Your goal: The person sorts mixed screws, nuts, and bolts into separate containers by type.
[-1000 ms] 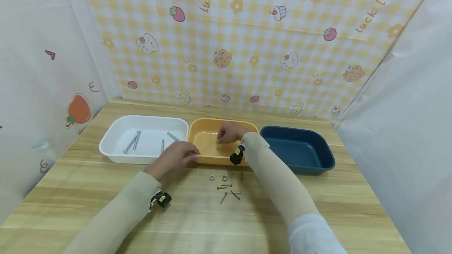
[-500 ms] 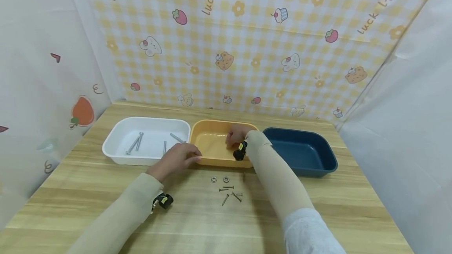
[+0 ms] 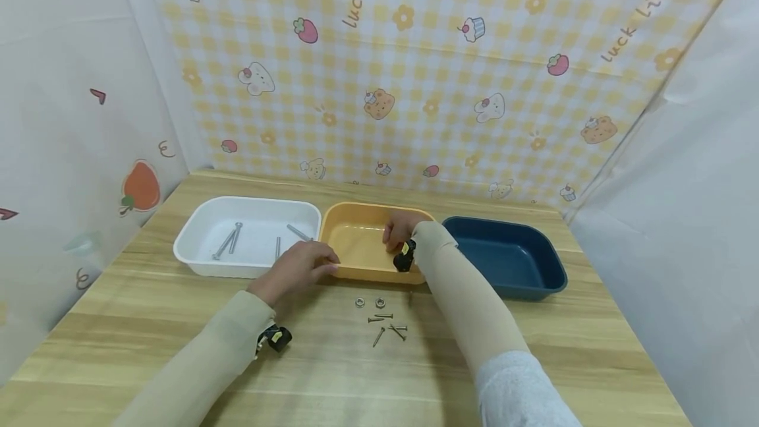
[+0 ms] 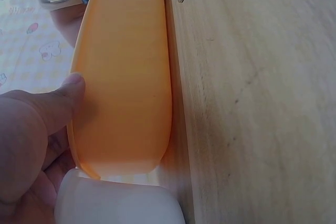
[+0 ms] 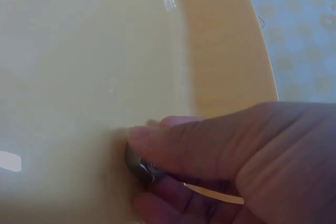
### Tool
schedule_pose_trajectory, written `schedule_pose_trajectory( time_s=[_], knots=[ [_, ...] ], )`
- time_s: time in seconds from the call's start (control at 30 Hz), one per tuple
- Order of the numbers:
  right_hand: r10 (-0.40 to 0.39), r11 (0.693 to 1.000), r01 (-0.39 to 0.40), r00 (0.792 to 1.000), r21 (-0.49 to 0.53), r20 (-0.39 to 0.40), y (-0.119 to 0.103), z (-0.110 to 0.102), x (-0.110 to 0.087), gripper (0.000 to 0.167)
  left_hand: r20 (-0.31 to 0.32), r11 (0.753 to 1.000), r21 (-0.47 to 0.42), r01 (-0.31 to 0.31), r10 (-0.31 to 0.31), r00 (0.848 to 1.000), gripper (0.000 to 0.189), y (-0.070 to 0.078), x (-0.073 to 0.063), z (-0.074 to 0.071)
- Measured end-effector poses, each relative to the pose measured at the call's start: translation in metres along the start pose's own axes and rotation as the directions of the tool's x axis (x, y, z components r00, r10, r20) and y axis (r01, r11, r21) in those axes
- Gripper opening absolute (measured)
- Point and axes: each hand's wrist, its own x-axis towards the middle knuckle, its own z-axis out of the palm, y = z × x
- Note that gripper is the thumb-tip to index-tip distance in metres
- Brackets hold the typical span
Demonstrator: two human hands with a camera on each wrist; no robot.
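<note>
My left hand (image 3: 299, 269) grips the front left rim of the orange tray (image 3: 367, 274). In the left wrist view its thumb (image 4: 73, 85) presses the outer wall and the fingers go over the rim. Down inside that tray, toward its right end, is my right hand (image 3: 402, 226). The right wrist view shows it pinching a dark shiny metal nut (image 5: 139, 163) between thumb and fingers, close to the tray floor. Two nuts lie on the table in front of the tray, the left nut (image 3: 360, 302) and the right nut (image 3: 380, 303).
Several small brass-coloured screws (image 3: 379, 337) lie on the wooden table (image 3: 332, 381) nearer me. At left, the white tray (image 3: 219, 269) holds several long bolts (image 3: 225, 242). A dark blue tray (image 3: 522, 292) stands to the right. Patterned cloth (image 3: 415, 71) hangs behind.
My right hand has shifted to the right inside the orange tray and is lower there. The left hand has kept its place on the rim. The head view has tilted slightly.
</note>
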Motion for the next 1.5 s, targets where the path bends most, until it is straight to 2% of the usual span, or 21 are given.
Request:
schedule_pose_trajectory(
  time_s=[0.1, 0.2, 0.3, 0.43, 0.63, 0.83, 1.1, 1.23, 1.4, 1.5],
  knots=[
    [0.000, 1.000, 0.000, 1.000, -0.030, 0.002, 0.004, 0.003, 0.004, 0.004, 0.025, 0.999, -0.015, 0.029, -0.029, 0.999, 0.005, 0.001, -0.003, 0.002],
    [-0.004, 0.997, 0.004, 1.000, -0.082, 0.002, 0.007, 0.005, 0.007, 0.012, 0.049, 0.998, -0.024, 0.055, -0.054, 0.997, 0.005, 0.002, -0.005, 0.004],
    [-0.023, 0.998, 0.023, 1.000, -0.054, -0.017, 0.008, 0.001, 0.007, 0.014, 0.037, 0.998, -0.020, 0.060, -0.059, 0.998, 0.005, 0.002, -0.004, 0.003],
    [-0.034, 0.992, 0.038, 0.999, 0.122, -0.040, 0.007, -0.007, 0.001, 0.015, 0.022, 0.999, -0.010, 0.050, -0.049, 0.999, 0.005, 0.003, 0.000, -0.001],
    [-0.056, 0.940, 0.061, 0.998, 0.335, -0.026, 0.006, -0.010, -0.013, 0.028, 0.026, 0.999, -0.007, 0.036, -0.035, 0.999, 0.005, 0.003, 0.002, -0.003],
    [-0.107, 0.862, 0.096, 0.994, 0.498, -0.006, 0.003, -0.010, -0.029, 0.036, 0.014, 1.000, 0.003, 0.015, -0.015, 1.000, 0.005, 0.001, 0.002, -0.002],
    [-0.178, 0.712, 0.130, 0.984, 0.690, -0.001, 0.008, -0.002, -0.049, 0.041, 0.023, 1.000, -0.008, 0.015, -0.015, 1.000, 0.005, 0.001, 0.001, -0.001],
    [-0.218, 0.639, 0.159, 0.976, 0.752, -0.021, 0.010, 0.005, -0.059, 0.043, 0.030, 1.000, 0.001, 0.029, -0.029, 0.999, 0.005, 0.001, 0.002, -0.001],
    [-0.266, 0.572, 0.210, 0.962, 0.793, -0.063, 0.008, 0.016, -0.074, 0.044, 0.025, 1.000, -0.003, 0.031, -0.031, 0.999, 0.006, 0.001, 0.002, -0.002],
    [-0.270, 0.523, 0.203, 0.961, 0.828, -0.065, 0.008, 0.023, -0.082, 0.040, 0.020, 1.000, 0.000, 0.026, -0.026, 0.999, 0.006, 0.001, 0.003, -0.002]
  ],
)
